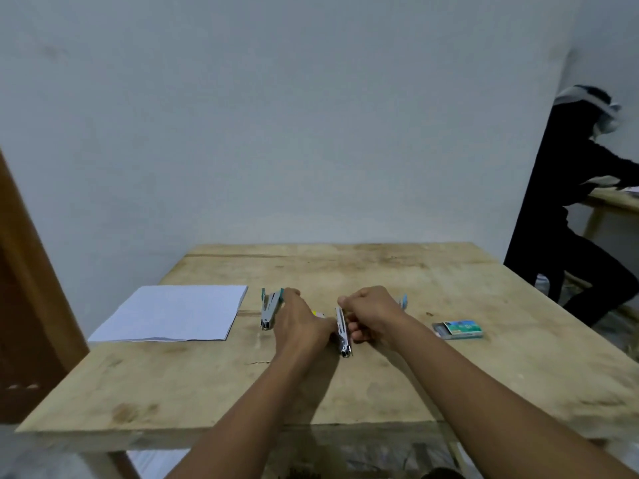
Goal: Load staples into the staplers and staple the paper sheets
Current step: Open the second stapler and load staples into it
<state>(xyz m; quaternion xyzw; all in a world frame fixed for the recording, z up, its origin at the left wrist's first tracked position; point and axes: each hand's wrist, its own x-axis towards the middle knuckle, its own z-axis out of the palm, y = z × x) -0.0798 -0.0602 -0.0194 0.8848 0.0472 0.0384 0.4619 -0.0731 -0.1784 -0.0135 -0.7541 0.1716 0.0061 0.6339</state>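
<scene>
Two bare hands are reaching out over a wooden table [380,392], both forearms coming in from the near edge. Two staplers are plainly showing. A teal stapler [270,310] is lying on the tabletop just right of the paper, its metal nose pointing toward the near edge. A silver stapler [343,335] is sitting between the two hands, also with its nose toward the near edge.

The right hand [375,314] is curling its fingers and thumb around the silver stapler, gripping it from the right side. The left hand [299,321] is lying back-up between the two staplers, its fingertips meeting the teal rear end of the teal stapler and its thumb side pressing close to the silver one. Whether it is gripping either of them I cannot tell, since the back of the hand is covering the fingers.

One small yellow bit [318,314] is peeking out by the left hand and one pale blue piece [403,301] is showing behind the right wrist, both too hidden to name.

One stack of white paper sheets [173,314] is resting flat on the left part of the table, well apart from the hands. One box of staples [461,329] is lying to the right of the right forearm, its sleeve slid partly open.

At the far right, one person in dark clothes [567,209] is leaning over a second table [612,202]. A brown door [24,305] is standing at the left edge.
</scene>
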